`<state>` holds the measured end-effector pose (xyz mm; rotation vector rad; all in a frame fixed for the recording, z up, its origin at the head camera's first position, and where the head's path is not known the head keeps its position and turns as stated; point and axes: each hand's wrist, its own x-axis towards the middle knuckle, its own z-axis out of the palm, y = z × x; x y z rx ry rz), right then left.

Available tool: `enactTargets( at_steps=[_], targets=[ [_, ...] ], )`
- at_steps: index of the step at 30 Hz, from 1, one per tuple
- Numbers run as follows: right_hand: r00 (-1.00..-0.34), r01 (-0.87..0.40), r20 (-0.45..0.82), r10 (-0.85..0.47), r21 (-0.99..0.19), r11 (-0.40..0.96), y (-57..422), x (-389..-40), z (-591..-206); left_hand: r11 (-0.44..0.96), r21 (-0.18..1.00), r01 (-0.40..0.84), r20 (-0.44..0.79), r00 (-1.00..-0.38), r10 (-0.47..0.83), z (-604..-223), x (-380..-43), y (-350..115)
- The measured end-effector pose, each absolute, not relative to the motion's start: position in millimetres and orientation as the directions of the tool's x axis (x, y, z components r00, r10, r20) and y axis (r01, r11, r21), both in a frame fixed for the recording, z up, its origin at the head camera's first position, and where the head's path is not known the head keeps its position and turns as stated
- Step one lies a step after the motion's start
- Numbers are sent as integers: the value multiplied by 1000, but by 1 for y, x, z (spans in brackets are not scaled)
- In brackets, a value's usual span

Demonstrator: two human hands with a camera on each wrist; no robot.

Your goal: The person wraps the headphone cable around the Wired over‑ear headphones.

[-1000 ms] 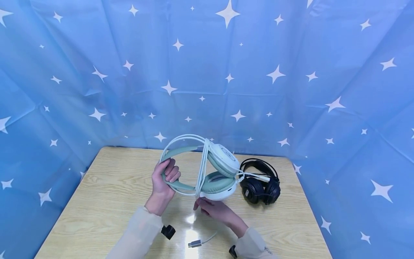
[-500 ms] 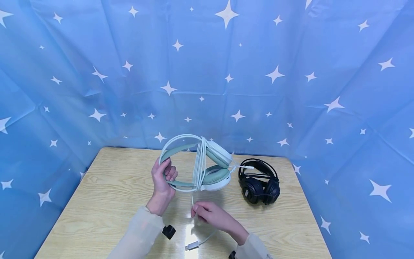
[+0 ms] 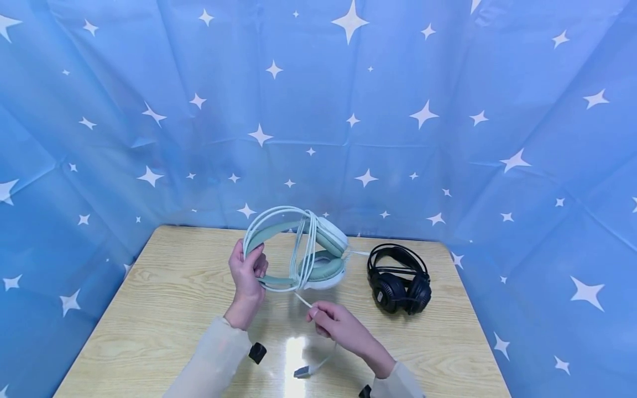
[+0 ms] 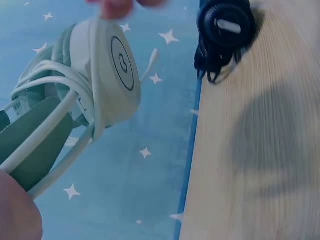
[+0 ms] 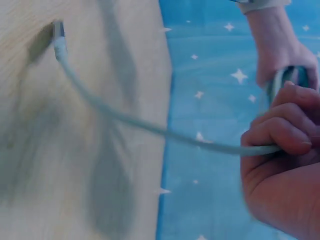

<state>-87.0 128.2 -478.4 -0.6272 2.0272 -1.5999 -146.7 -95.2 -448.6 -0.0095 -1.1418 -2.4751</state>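
Observation:
My left hand (image 3: 247, 272) grips the headband of a white and green headset (image 3: 324, 267), held up over the table. Its white cable is wound in several loops around the headband and ear cups; a microphone boom (image 4: 151, 62) sticks out past the cups. My right hand (image 3: 338, 325), lower and to the right, pinches the cable (image 5: 195, 141) with curled fingers. One stretch runs taut from the loops to these fingers. The free end hangs below with a USB plug (image 3: 301, 372).
A black headset (image 3: 401, 279) lies on the right side of the wooden table (image 3: 164, 293). Behind the table's back edge hangs a blue curtain (image 3: 318, 110) with white stars, which also runs along both sides.
My right hand dropped away from the headset, drawing out a stretch of cable, then moved slightly right and up. The headset shifted a little left and its loops spread looser.

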Motion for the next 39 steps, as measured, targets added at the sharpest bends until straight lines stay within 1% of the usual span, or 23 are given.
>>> enactTargets(
  at_steps=[5, 10, 15, 18, 23, 26, 29, 35, 39],
  targets=[
    [-797, -84, -44, -602, -980, 182, 138, -86, -468, -399, 812, 426, 260, -876, -407, -451, -147, -96],
    [-792, -133, -1, -611, -976, 173, 140, -85, -462, -223, 860, 459, 343, -843, -414, -455, -144, -94],
    [-773, -186, 37, -634, -968, 170, 138, -84, -457, -3, 863, 505, 461, -791, -402, -455, -141, -91],
    [-766, -205, 59, -640, -966, 156, 143, -85, -453, 67, 855, 514, 498, -780, -378, -456, -141, -91],
    [-784, -245, 127, -608, -963, 115, 161, -90, -444, 176, 826, 536, 563, -762, -320, -457, -140, -98],
    [-798, -274, 162, -581, -955, 110, 171, -93, -437, 203, 818, 538, 575, -768, -284, -457, -140, -102],
    [-809, -288, 170, -562, -949, 127, 179, -96, -432, 203, 821, 534, 571, -780, -256, -457, -141, -104],
    [-842, -277, 161, -515, -948, 156, 186, -99, -428, 227, 806, 547, 585, -795, -161, -454, -142, -106],
    [-852, -265, 143, -504, -948, 178, 189, -100, -427, 226, 819, 527, 556, -826, -89, -451, -141, -107]
  ],
)
